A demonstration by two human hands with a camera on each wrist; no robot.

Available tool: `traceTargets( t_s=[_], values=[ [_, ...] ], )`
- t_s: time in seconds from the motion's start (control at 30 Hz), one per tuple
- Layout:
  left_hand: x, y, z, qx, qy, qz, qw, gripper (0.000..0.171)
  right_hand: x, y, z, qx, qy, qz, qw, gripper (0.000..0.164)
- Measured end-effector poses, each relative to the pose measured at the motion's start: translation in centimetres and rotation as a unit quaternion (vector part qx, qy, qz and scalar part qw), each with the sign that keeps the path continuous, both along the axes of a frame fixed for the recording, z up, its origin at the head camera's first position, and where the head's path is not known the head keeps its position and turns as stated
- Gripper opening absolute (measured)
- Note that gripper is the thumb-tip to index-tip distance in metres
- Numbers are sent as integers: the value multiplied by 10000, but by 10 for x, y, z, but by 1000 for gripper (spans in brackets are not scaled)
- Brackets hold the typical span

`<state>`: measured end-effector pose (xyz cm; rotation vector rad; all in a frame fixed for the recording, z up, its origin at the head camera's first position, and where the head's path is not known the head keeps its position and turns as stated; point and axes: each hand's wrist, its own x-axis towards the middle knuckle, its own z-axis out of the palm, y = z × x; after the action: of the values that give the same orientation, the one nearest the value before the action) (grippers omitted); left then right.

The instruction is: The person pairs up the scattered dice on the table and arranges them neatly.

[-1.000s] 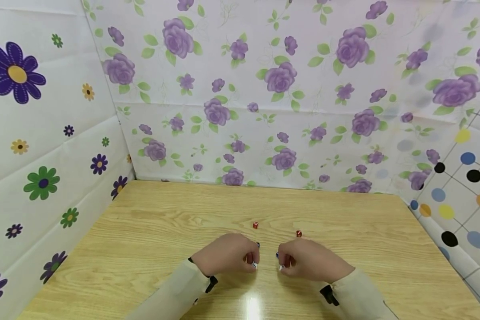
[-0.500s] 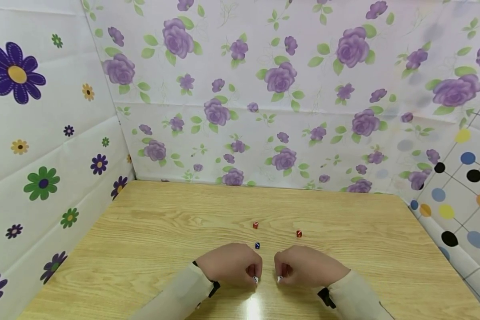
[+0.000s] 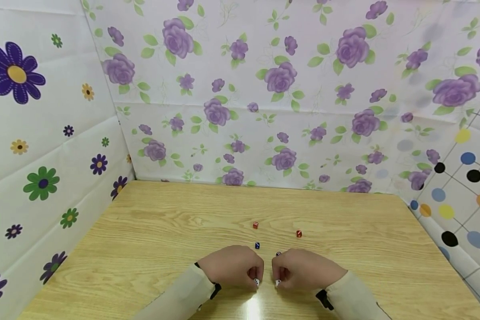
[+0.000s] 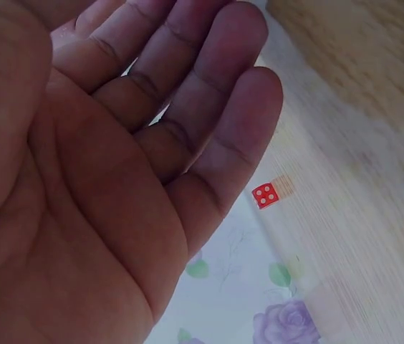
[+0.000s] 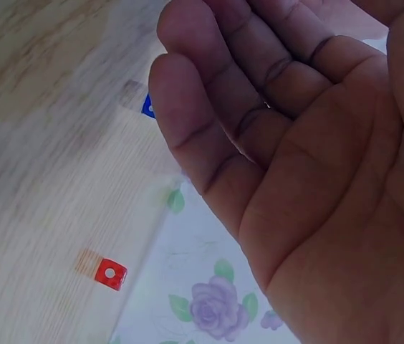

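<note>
Near the front of the wooden table, my left hand pinches a white die between thumb and fingertips. Facing it across a narrow gap, my right hand pinches a second white die. Just beyond the left hand lies a blue die. Another dark blue die peeks out behind the right hand's knuckles, mostly covered. Both wrist views show palms and curled fingers, with the pinched dice hidden from them.
Two red dice lie farther back: one red die left of centre, the other red die to the right. A rose-patterned cloth hangs behind the table, with patterned cloths at both sides.
Both hands have drawn back toward the person and closer together, each still pinching its white die. The left blue die has come into fuller view; the red dice have stayed put.
</note>
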<state>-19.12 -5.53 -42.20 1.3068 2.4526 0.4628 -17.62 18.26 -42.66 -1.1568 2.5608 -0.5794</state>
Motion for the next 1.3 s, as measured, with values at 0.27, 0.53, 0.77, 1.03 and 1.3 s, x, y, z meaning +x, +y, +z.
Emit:
traceTargets(
  t_s=[0.27,0.53,0.77,1.03,1.3],
  values=[
    [1,1,0,-1,22,-32,10000,15,1,-1,-1,44,-97,-24,9999,21],
    [0,1,-1,-10,40,72,10000,16,-1,0,-5,87,-258,-126,9995,21],
    [-1,-3,1,98,-8,43,9999,16,0,2,-2,42,-320,-140,9994,19],
    [-5,-12,6,224,-94,186,9995,21,1,8,4,-75,-292,-247,9992,20],
    [-4,-9,2,73,-191,220,9995,13,0,8,2,-94,-500,-198,9985,19]
  ],
)
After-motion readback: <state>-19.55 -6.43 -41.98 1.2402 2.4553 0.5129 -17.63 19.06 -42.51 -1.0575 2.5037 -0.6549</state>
